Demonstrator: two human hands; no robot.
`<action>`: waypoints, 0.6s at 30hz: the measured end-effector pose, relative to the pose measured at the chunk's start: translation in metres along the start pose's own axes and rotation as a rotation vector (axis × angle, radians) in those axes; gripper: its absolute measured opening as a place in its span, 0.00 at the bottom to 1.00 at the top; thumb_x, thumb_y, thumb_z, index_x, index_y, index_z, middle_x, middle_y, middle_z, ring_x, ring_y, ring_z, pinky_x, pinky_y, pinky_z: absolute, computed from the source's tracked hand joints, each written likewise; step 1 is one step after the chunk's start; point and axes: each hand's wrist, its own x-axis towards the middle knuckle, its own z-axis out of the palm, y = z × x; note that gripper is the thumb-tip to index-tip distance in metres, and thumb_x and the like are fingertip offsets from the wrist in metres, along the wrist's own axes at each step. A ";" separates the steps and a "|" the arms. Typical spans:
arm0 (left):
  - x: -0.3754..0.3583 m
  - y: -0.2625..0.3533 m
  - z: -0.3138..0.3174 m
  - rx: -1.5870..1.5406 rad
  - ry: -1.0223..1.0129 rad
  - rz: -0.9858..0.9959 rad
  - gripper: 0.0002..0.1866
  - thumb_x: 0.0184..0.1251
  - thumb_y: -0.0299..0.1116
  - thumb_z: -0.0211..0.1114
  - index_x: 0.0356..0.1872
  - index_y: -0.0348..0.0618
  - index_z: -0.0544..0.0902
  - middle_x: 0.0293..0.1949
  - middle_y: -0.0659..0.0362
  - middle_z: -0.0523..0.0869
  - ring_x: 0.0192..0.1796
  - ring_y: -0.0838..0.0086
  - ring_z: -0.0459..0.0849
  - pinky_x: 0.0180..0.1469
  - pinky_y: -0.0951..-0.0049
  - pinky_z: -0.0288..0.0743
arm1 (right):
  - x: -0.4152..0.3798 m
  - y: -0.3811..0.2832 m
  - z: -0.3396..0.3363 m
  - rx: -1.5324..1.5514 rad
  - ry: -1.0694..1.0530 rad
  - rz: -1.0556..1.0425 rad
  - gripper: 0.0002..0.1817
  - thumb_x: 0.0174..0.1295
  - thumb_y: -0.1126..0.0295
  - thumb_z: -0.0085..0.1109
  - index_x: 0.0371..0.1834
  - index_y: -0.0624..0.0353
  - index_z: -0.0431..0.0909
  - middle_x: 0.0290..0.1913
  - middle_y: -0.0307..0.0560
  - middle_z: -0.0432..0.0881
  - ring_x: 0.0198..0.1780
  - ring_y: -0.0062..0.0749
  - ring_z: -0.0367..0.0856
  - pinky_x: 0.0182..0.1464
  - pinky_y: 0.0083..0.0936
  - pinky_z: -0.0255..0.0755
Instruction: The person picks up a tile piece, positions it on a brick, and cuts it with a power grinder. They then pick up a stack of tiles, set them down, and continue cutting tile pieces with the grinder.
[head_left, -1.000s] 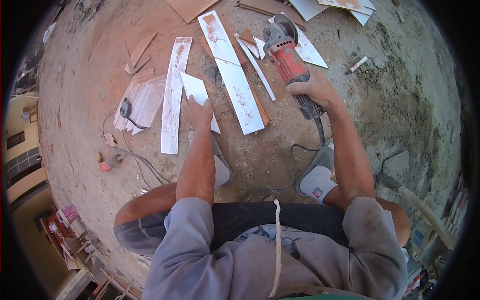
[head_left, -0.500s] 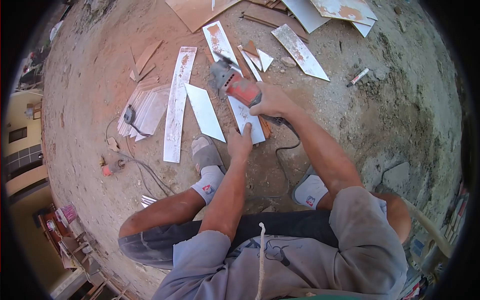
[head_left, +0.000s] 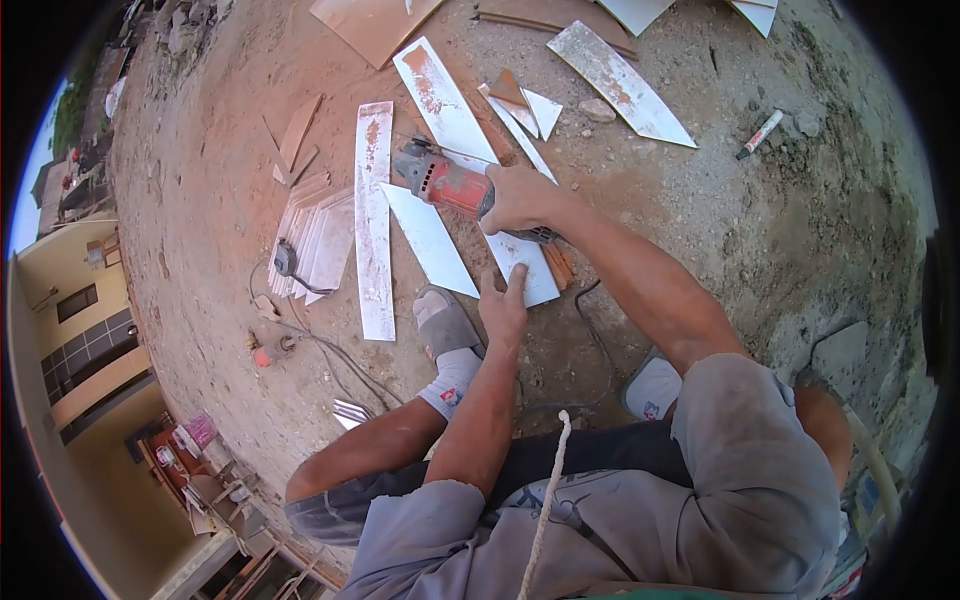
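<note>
My right hand (head_left: 522, 200) is wrapped round the rear of a red and grey angle grinder (head_left: 452, 186), whose disc end points to the upper left above a white tile strip (head_left: 523, 262). With its fingers gripping the near end of that strip, my left hand (head_left: 503, 302) is closed at the edge, thumb on top. Left of the strip lies a slanted white tile piece (head_left: 430, 237), and beyond that a long, stained strip (head_left: 375, 220). Another stained white piece (head_left: 445, 100) extends away from the grinder's head.
A fanned stack of tiles (head_left: 318, 235) lies at the left, with a black-and-grey round object (head_left: 286, 260) on it. A second red tool (head_left: 272, 352) and cables are nearer. Triangular offcuts (head_left: 540, 112), a stained tile (head_left: 622, 85) and a marker (head_left: 760, 134) lie ahead.
The view has shifted, so the tiles and left-hand items sit further right. The grinder's head has moved back and left relative to the strips. Both hands keep their holds.
</note>
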 end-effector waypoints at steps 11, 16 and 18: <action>0.000 -0.001 0.002 -0.061 0.007 0.033 0.25 0.70 0.50 0.68 0.48 0.33 0.81 0.37 0.56 0.85 0.39 0.75 0.80 0.46 0.70 0.75 | -0.003 -0.003 -0.007 -0.020 -0.023 0.020 0.39 0.36 0.59 0.69 0.54 0.72 0.75 0.46 0.70 0.84 0.51 0.59 0.84 0.53 0.41 0.79; 0.001 0.001 0.000 -0.042 -0.016 -0.006 0.25 0.70 0.50 0.68 0.47 0.33 0.80 0.36 0.57 0.84 0.38 0.76 0.79 0.45 0.71 0.74 | 0.000 -0.002 -0.004 -0.041 -0.026 0.038 0.39 0.37 0.59 0.69 0.54 0.72 0.75 0.47 0.70 0.84 0.51 0.58 0.85 0.53 0.41 0.79; 0.000 0.002 0.000 -0.046 -0.016 -0.005 0.25 0.70 0.50 0.68 0.47 0.33 0.80 0.36 0.58 0.84 0.38 0.76 0.78 0.44 0.72 0.74 | 0.001 -0.002 -0.002 -0.043 -0.028 0.044 0.39 0.37 0.58 0.69 0.54 0.72 0.75 0.47 0.70 0.84 0.51 0.58 0.85 0.54 0.41 0.79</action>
